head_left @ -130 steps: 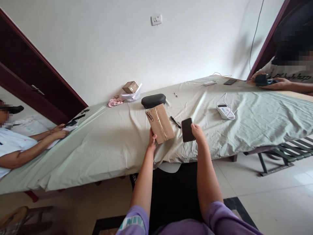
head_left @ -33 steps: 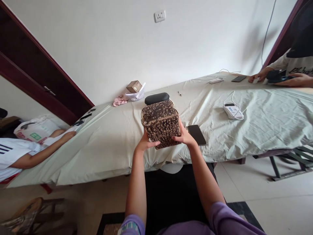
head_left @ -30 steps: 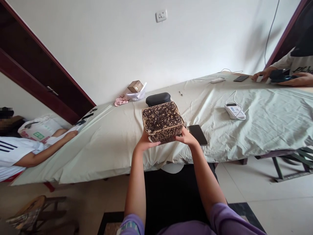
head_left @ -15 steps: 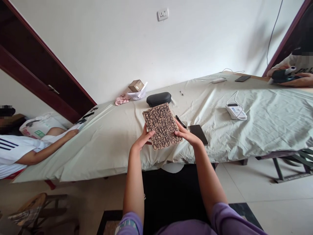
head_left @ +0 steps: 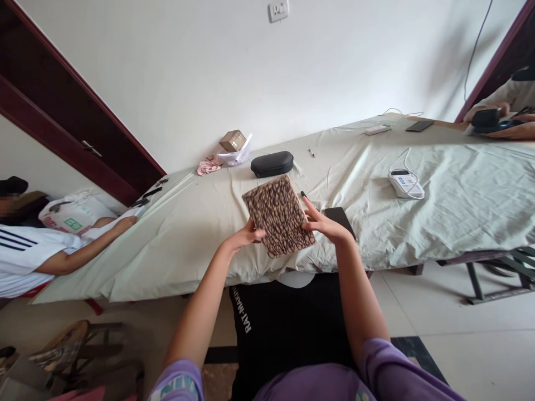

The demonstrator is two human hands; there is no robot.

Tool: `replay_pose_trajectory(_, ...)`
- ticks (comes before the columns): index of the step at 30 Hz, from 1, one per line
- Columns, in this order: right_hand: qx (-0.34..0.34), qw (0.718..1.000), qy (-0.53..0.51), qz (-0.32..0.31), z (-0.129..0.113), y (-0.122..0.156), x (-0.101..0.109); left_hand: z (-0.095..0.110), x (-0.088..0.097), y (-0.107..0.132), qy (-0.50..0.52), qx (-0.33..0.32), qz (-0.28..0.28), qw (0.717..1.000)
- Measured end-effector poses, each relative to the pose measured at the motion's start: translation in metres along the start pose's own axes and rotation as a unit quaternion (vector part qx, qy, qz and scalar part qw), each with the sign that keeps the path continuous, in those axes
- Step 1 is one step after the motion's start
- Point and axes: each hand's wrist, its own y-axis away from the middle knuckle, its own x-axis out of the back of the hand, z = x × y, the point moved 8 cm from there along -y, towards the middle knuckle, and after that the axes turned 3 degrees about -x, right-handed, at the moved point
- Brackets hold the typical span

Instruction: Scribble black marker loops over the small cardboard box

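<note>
Both my hands hold a flat brown cardboard piece (head_left: 279, 218), its face covered in black looping scribbles; whether it is a box or a notebook I cannot tell. It is tilted above the near part of the table. My left hand (head_left: 249, 234) grips its lower left edge, thumb on the face and fingers partly hidden behind. On the right edge, my right hand (head_left: 321, 221) has its thumb on the face and its fingers along the side. Just beyond lies a black zip case (head_left: 272, 164). Beside my right hand are a black marker (head_left: 304, 195), partly covered, and a dark phone (head_left: 340, 220).
A pale cloth (head_left: 175, 239) covers the long table. Toward the wall sit a small cardboard box (head_left: 233, 141) and a pink cloth (head_left: 209, 165). A white corded device (head_left: 406, 184) lies at right. One person's arm (head_left: 83, 250) rests at left; another person's hands (head_left: 501, 122) hold something dark at far right.
The scribbled cardboard piece has turned slightly and shifted a little right, still in both hands. My left forearm has swung outward. The view has tipped slightly downward.
</note>
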Motion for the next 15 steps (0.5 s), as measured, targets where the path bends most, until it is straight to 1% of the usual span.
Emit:
replay_pose_trajectory(2,0.088,0.995,0.038,-0.021,-0.004,-0.004,-0.001,0.008,0.0,0.003,-0.023,-0.042,0.009,0.999)
replay_pose_trajectory(3,0.11,0.991,0.071,-0.022,-0.002,-0.007,-0.001,0.011,-0.001,0.003,-0.025,-0.052,0.01,0.998)
replay_pose_trajectory(4,0.121,0.987,0.105,-0.016,0.001,-0.01,0.0,0.014,-0.003,0.004,-0.014,-0.06,0.004,0.998)
replay_pose_trajectory(6,0.129,0.98,0.154,0.002,0.011,-0.018,0.002,0.021,-0.009,0.004,0.05,-0.067,-0.033,0.996)
replay_pose_trajectory(8,0.131,0.977,0.168,0.008,0.02,-0.026,0.003,0.026,-0.013,0.004,0.146,-0.065,-0.067,0.985)
replay_pose_trajectory(9,0.134,0.976,0.169,0.008,0.024,-0.029,0.004,0.027,-0.013,0.004,0.185,-0.06,-0.07,0.978)
replay_pose_trajectory(11,0.145,0.974,0.173,0.007,0.03,-0.033,0.005,0.026,-0.01,0.003,0.219,-0.041,-0.05,0.974)
replay_pose_trajectory(15,0.143,0.974,0.176,-0.006,0.044,-0.042,0.006,0.019,-0.005,0.0,0.173,0.012,0.014,0.985)
